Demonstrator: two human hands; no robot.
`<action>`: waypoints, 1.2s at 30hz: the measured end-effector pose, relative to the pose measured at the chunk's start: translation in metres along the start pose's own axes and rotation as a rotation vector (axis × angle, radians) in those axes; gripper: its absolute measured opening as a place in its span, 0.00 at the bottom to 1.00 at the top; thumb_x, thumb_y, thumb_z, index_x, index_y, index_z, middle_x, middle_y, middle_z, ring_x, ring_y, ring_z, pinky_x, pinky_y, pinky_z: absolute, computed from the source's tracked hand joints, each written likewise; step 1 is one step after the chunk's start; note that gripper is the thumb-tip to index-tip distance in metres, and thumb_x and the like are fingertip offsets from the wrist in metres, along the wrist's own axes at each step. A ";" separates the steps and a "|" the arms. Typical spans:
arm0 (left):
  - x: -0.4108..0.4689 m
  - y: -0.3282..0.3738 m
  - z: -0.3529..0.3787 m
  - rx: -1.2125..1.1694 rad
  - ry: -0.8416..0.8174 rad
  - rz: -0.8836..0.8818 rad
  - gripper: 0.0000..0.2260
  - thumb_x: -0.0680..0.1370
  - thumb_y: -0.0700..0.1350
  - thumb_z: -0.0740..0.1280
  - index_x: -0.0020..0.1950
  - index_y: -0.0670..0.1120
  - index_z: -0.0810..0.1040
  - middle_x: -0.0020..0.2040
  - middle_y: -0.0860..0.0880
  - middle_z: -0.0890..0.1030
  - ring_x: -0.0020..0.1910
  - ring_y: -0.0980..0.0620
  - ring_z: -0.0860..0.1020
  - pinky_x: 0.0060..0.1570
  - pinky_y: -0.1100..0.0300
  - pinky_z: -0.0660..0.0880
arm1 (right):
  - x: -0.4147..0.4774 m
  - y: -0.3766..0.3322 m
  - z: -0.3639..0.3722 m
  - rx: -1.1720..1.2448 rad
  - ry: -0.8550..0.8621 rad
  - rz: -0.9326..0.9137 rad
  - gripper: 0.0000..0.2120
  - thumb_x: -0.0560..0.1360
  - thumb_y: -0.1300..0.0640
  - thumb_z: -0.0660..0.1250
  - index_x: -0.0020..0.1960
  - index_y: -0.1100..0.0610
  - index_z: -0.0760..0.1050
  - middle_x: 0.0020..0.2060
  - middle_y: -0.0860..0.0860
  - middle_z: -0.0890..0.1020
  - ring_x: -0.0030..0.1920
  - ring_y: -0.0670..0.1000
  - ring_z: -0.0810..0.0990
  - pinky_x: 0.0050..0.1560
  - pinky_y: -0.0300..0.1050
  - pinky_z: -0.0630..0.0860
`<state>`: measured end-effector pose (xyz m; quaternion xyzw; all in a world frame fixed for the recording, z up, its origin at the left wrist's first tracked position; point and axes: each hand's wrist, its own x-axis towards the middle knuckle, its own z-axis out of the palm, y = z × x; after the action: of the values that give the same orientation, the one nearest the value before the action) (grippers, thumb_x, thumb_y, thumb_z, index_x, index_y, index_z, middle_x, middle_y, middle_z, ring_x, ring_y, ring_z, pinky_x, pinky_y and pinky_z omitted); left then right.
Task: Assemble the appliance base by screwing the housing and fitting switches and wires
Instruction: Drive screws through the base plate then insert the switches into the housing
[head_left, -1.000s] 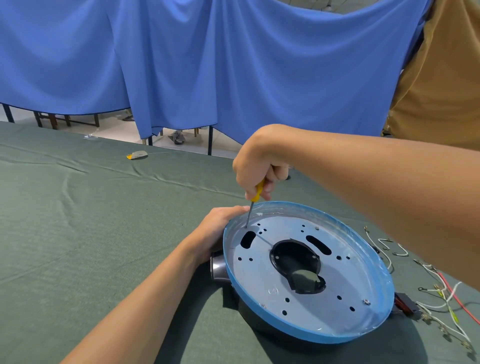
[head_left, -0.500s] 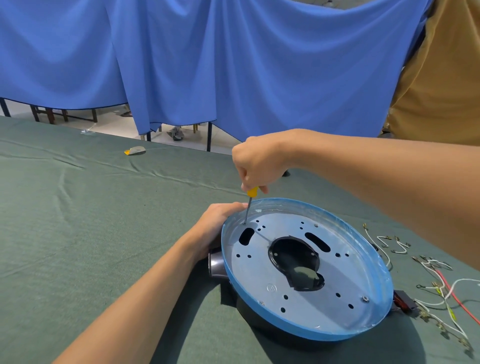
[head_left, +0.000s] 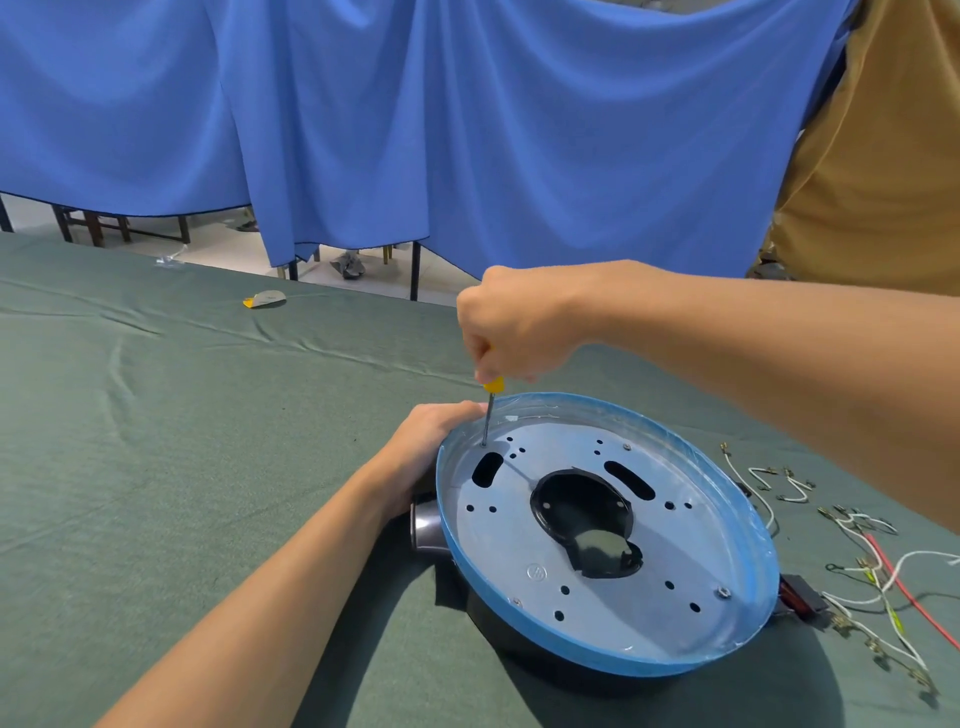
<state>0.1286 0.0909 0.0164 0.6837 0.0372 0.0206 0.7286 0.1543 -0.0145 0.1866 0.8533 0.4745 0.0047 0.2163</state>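
The right hand (head_left: 519, 327) gripped a screwdriver (head_left: 489, 413) standing in the blue-rimmed housing (head_left: 498, 535); the left hand (head_left: 426, 452) clasped its left rim.

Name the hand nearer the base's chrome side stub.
Left. The left hand grips the base rim just above the stub; the right hand holds the screwdriver beyond it.

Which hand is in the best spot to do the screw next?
Probably the right hand: it grips the yellow-handled screwdriver, whose tip rests on the metal plate near the rim. The left hand holds the base by its blue rim, likely steadying it.
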 end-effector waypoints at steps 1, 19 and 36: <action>0.000 0.000 0.000 0.004 0.005 -0.001 0.13 0.70 0.56 0.69 0.42 0.48 0.86 0.42 0.44 0.86 0.38 0.48 0.83 0.38 0.58 0.79 | 0.002 -0.001 0.002 0.010 0.013 0.016 0.13 0.78 0.54 0.64 0.36 0.56 0.77 0.25 0.45 0.79 0.31 0.43 0.74 0.30 0.41 0.73; 0.000 0.002 -0.001 0.039 0.014 -0.003 0.12 0.72 0.55 0.68 0.42 0.49 0.87 0.41 0.46 0.86 0.37 0.51 0.83 0.36 0.63 0.78 | 0.007 0.011 0.006 0.181 -0.097 0.124 0.15 0.75 0.48 0.69 0.54 0.59 0.78 0.44 0.54 0.84 0.45 0.54 0.83 0.35 0.41 0.75; 0.000 0.042 -0.006 0.444 -0.064 -0.212 0.09 0.75 0.43 0.68 0.44 0.38 0.83 0.37 0.43 0.84 0.34 0.48 0.80 0.34 0.57 0.78 | -0.015 0.023 0.026 0.380 0.109 0.208 0.18 0.77 0.46 0.63 0.42 0.59 0.81 0.25 0.48 0.82 0.25 0.42 0.77 0.33 0.39 0.74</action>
<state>0.1288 0.0992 0.0576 0.8195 0.0894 -0.0861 0.5594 0.1699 -0.0466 0.1750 0.9214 0.3874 -0.0165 0.0242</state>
